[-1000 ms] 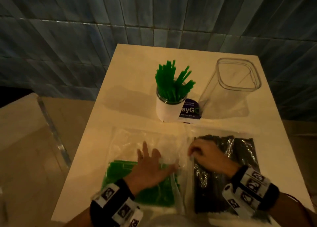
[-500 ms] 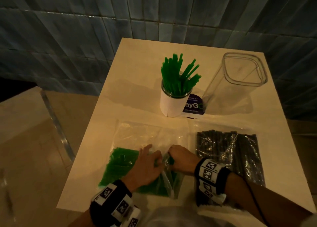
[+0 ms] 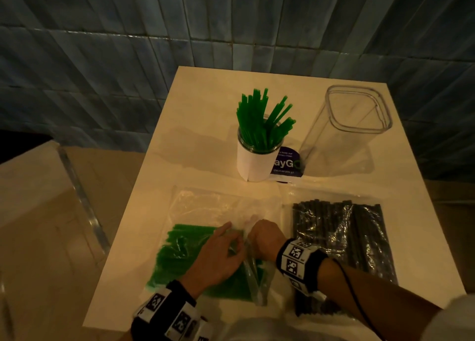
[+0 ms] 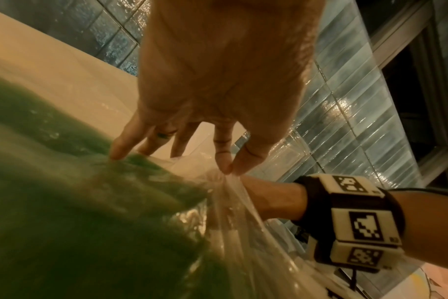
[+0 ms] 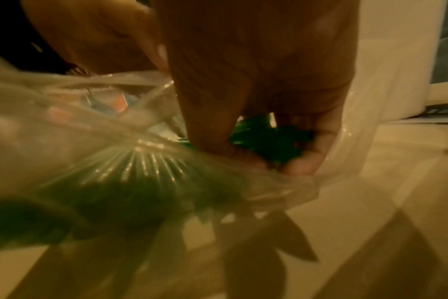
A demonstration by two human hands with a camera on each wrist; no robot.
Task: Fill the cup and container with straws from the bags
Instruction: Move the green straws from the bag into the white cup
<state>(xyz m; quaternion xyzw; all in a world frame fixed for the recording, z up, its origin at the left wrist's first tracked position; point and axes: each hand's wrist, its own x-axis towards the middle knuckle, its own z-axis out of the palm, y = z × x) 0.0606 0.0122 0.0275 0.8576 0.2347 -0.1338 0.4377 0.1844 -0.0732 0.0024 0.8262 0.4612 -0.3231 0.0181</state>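
Dim, warm yellow light falls on the table (image 3: 205,145), and the tiled wall (image 3: 102,57) behind it stays dark and bluish. Glare glints on the bag of black straws (image 3: 341,237). Both wrist views are soft and noisy. The head view bends lines near its edges.

Left wrist band (image 3: 167,312): black strap w/ white square blocks, each w/ black pixel-pattern marker; sits at 7 o'clock in head view.
Right wrist band (image 3: 299,262): same type, black strap, white blocks, pixel markers on top and side faces; approx 5 o'clock in head view.
Same band, left wrist view (image 4: 356,222): three marker faces visible, rounded block corners, small dark print at block edge, illegible.
Cable (image 3: 352,294): thin, black, runs from right band along forearm toward 5 o'clock.
Sleeve (image 3: 460,317): light-coloured fabric, right arm, frame corner.
Left forearm: bare.
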